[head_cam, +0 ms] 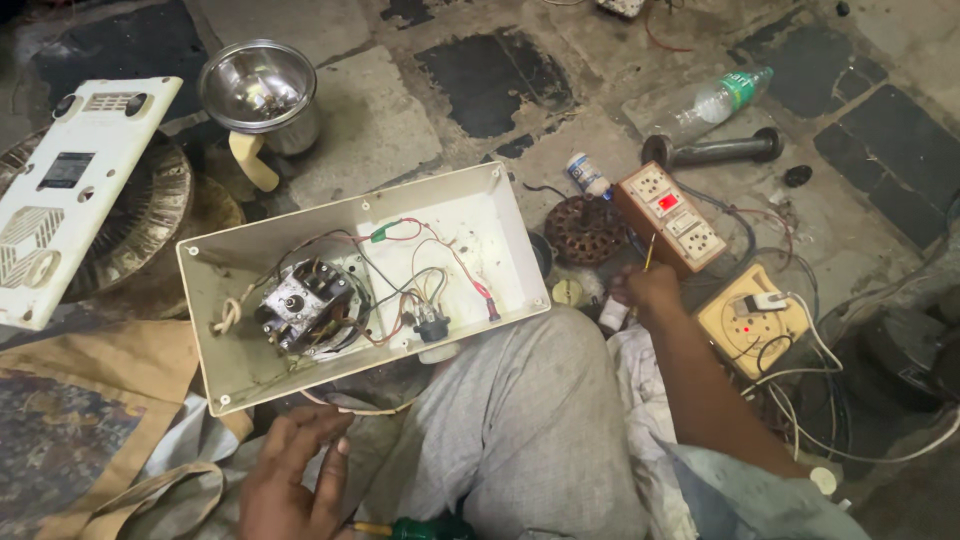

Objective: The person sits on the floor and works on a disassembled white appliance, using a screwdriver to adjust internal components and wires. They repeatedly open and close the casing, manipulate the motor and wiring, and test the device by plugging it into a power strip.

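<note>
An opened white appliance casing lies on the floor in front of me, with a motor and red, black and white wires inside. My left hand hovers with fingers apart just below the casing's near edge, holding nothing. My right hand reaches out to the right of the casing, closed around a thin yellow-handled tool close to a brown switch-and-socket board. A green-handled screwdriver lies by my knee.
A white cover panel rests on a round grille at left. A steel jar stands behind the casing. A plastic bottle, a dark metal bar, a yellow socket board and tangled cables crowd the right.
</note>
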`<state>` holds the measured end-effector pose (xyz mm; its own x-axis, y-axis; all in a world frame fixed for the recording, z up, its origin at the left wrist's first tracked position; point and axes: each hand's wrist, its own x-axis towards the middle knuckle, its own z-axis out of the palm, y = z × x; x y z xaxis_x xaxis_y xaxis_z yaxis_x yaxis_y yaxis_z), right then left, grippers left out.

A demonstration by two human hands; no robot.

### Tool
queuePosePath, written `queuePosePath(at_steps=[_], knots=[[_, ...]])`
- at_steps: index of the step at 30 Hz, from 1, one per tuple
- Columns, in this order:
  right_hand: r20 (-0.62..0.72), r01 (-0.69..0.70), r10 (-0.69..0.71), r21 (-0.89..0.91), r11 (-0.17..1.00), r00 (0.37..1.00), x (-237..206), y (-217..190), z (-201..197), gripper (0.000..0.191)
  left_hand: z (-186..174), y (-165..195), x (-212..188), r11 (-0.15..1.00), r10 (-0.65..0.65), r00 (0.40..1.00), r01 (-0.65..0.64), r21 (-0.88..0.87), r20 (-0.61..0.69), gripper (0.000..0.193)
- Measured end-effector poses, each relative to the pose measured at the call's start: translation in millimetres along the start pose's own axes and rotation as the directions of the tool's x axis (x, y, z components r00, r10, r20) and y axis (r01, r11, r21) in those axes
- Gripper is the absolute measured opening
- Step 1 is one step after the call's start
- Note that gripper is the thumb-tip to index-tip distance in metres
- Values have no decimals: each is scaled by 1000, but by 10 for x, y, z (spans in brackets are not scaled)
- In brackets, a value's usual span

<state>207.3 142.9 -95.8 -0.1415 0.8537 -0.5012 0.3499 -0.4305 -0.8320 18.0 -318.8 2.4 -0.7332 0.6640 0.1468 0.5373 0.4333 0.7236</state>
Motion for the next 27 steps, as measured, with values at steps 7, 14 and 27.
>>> queuePosePath(at_steps=[7,14,27], knots=[[-120,144,-136,55,988,983,291,-75,-232,9,-5,39,-28,1000,6,1000,-6,28,13,25],[55,135,-142,127,983,988,343,-117,-201,16,19,-33,-63,995,-88,996,87,56,10,24],[-11,220,-221,142,965,975,24,-341,-946,29,-542,-178,258,959,-190,962,224,172,-196,22]])
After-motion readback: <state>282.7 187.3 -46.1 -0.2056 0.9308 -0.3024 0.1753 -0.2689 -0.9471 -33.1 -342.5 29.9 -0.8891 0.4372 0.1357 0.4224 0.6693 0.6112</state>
